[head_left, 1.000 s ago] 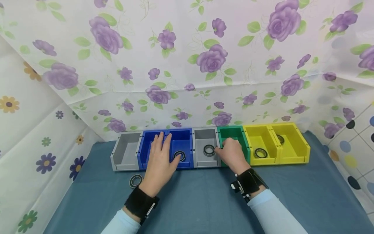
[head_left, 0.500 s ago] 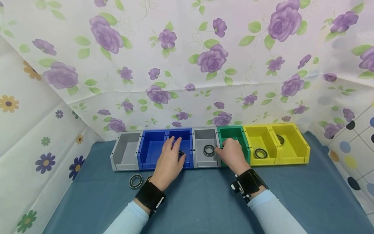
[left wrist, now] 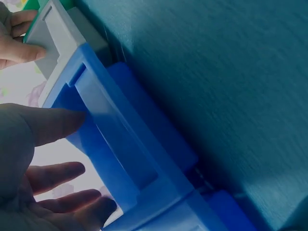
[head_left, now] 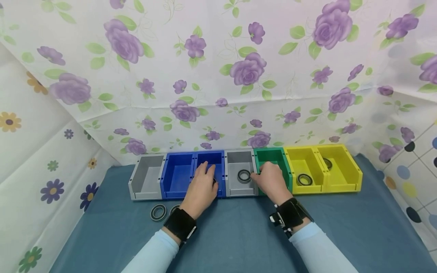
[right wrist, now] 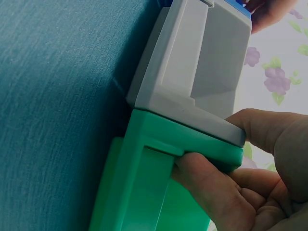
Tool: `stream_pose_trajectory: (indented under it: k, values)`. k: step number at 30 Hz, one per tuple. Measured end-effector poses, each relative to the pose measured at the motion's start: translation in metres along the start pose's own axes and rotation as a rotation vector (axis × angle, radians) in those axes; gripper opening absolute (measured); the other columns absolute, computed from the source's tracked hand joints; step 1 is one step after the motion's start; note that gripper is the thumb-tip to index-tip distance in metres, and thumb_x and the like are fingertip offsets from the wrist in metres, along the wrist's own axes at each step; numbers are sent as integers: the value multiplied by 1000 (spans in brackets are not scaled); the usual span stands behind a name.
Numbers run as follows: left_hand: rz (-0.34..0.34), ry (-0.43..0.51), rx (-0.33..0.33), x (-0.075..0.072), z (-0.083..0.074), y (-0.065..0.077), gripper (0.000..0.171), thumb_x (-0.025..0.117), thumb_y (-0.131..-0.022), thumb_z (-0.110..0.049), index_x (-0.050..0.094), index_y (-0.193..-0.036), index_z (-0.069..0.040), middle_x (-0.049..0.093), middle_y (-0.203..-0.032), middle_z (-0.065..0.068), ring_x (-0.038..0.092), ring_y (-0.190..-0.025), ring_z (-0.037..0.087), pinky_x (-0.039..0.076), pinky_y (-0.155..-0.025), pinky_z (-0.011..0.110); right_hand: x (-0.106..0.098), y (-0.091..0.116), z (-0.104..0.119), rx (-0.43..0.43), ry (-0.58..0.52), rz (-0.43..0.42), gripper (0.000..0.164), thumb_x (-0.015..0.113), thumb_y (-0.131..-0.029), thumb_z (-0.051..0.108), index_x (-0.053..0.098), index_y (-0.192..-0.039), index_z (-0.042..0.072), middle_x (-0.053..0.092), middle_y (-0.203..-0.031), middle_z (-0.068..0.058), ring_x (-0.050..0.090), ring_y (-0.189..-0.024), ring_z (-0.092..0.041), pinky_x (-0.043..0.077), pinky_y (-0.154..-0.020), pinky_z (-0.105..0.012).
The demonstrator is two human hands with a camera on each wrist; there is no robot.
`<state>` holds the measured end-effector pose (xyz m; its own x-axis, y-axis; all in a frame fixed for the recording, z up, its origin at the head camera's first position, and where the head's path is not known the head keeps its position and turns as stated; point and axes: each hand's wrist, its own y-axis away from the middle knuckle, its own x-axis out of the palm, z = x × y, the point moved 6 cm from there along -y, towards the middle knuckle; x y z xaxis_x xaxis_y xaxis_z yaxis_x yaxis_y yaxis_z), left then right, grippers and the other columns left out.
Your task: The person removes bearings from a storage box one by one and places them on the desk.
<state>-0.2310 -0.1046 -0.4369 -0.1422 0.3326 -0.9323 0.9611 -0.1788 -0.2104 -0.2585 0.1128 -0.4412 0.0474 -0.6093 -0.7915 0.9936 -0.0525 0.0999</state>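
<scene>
My left hand (head_left: 200,191) reaches over the right-hand blue bin (head_left: 209,156), its fingers spread and slightly bent. Inside that bin a ball bearing (head_left: 214,180) is mostly hidden behind the hand. In the left wrist view the thumb and fingers (left wrist: 62,125) stand apart, with nothing gripped between them. My right hand (head_left: 273,184) pinches the adjoining walls of the grey bin (head_left: 233,161) and the green bin (head_left: 268,152). The right wrist view has its thumb on the grey side and a finger (right wrist: 204,180) inside the green bin. Another bearing (head_left: 239,176) lies in the grey bin.
Two bearings lie on the blue-green cloth at front left, one whole (head_left: 152,213) and one (head_left: 172,209) partly behind the left wrist. A second grey bin (head_left: 150,170) ends the row at left. Two yellow bins (head_left: 341,186) at right each contain a bearing. Floral sheeting (head_left: 218,83) stands behind.
The left hand has moved right, from between the two blue bins to over the right-hand one, covering its bearing and uncovering one on the cloth. The right hand has stayed put.
</scene>
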Motion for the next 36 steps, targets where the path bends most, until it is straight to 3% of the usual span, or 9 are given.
stream_pose_trajectory:
  k: [5,12,17,21,24,30,36]
  values:
    - [81,-20,-2,9,-4,-4,49,63,-86,-24,51,-130,-8,44,-138,18,43,-128,34,43,-99,47,1,1,0,3,-7,4,48,65,-82,30,34,-49,14,25,-46,4,32,-35,-13,23,-35,-22]
    - [104,-63,26,16,-8,-10,37,61,-86,-21,59,-120,-5,59,-118,18,57,-110,33,47,-94,46,-1,1,1,-3,-2,-3,49,66,-82,30,34,-49,14,24,-46,4,31,-35,-12,23,-35,-22]
    - [175,-46,-20,21,-8,-16,32,58,-88,-19,63,-116,-4,65,-111,16,58,-106,32,43,-97,51,-2,1,1,0,-10,-5,49,65,-82,30,34,-49,14,23,-46,4,30,-35,-12,22,-35,-22]
    - [252,1,-90,24,-7,-20,19,57,-88,-15,67,-101,-5,68,-90,10,62,-77,23,52,-70,39,-1,0,1,0,-8,-5,49,65,-82,31,33,-49,14,23,-46,4,31,-35,-12,23,-35,-22]
    - [302,31,-144,24,-7,-24,14,57,-87,-11,68,-94,-5,64,-78,7,56,-59,18,44,-50,29,-1,0,0,7,-4,-4,49,65,-82,31,33,-49,14,23,-46,4,31,-36,-12,23,-35,-22]
    - [320,59,-192,23,-8,-30,11,56,-86,-5,67,-90,-3,62,-75,7,55,-57,16,43,-47,27,-2,1,1,12,-12,-1,48,65,-82,30,35,-49,14,25,-45,4,34,-35,-13,24,-35,-22]
    - [300,31,-168,25,-9,-31,9,58,-85,-5,65,-78,-6,59,-66,4,54,-54,15,43,-47,26,-1,1,1,14,-10,-2,47,65,-82,30,35,-49,14,26,-46,4,37,-36,-13,24,-36,-22]
